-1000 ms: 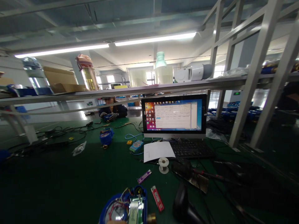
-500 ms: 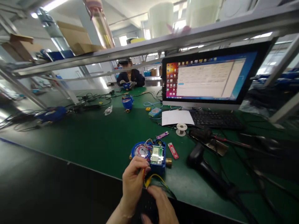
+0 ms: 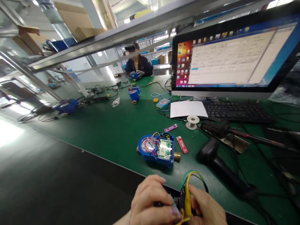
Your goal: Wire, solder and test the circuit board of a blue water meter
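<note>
At the bench's near edge my right hand (image 3: 207, 206) is closed on clip leads (image 3: 188, 201) with yellow and black sheaths; their green, yellow and black wires loop up above the fingers. My left hand (image 3: 151, 200) is closed close beside it, fingertips curled by a dark part with metal pins; what they grip is mostly hidden. Beyond both hands lies a blue water meter (image 3: 156, 150), apart from them. Its housing is uncovered, showing a round dial, thin coloured wires, a circuit board with a small display, and a brass end on the right.
A purple strip (image 3: 171, 128) and a red strip (image 3: 182, 145) lie by the meter. Right of them are a solder spool (image 3: 192, 122), a black scanner (image 3: 220, 168), a keyboard (image 3: 236, 111) and a monitor (image 3: 231, 59). A co-worker (image 3: 139, 64) sits across the bench.
Both hands have moved away from the meter, toward me and to the right. The yellow clip now stands upright in my right hand. The camera view has shifted.
</note>
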The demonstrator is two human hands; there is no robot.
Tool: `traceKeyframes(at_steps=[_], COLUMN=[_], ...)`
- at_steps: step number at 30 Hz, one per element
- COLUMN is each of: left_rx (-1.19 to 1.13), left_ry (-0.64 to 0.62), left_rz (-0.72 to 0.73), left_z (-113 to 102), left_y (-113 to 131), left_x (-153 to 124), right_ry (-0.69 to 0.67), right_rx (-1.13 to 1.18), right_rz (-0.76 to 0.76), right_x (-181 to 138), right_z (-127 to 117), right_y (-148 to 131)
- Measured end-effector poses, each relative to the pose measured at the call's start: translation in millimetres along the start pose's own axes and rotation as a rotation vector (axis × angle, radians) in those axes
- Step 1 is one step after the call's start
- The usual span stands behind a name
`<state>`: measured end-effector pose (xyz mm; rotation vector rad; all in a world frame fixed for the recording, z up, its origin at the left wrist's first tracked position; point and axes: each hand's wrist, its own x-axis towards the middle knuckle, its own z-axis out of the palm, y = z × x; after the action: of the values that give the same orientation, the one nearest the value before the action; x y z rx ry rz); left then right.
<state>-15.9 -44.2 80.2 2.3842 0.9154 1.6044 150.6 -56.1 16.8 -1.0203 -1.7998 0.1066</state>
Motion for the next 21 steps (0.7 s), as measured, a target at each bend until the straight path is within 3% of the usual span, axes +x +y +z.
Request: traceKeyframes(at_steps=[2,6,11,13,16,19,21], left_rx=[-0.040,-0.093,-0.072,-0.036,0.028,0.072,0.135], left_ry=[-0.016,-0.095,-0.127,-0.132,-0.066,-0.005,-0.126], left_rz=[-0.027,0.009,0.018,0.042,0.006,-0.184,-0.322], left_z=[3,8,8,5,-4,-19,-30], left_y=[-2,-7,-9,-17,-45,-89,-118], left_x=[1,2,3,4,6,4,2], right_ry=[0.026,0.170,-0.080,-0.101,-0.054,0.017,0.039], right_rx=[-0.058,-0.099,-0.148,-0.147,-0.168,-0.329,-0.561], right_rz=[-0.099,-0.113,-0.151,-0.121,-0.088,-0.084,-0.118], right_x=[9,12,4,2,6,16,25], right_z=[-6,-4,1,0,-8,-33,-60], right_y=[5,4,6,9,20,43,63])
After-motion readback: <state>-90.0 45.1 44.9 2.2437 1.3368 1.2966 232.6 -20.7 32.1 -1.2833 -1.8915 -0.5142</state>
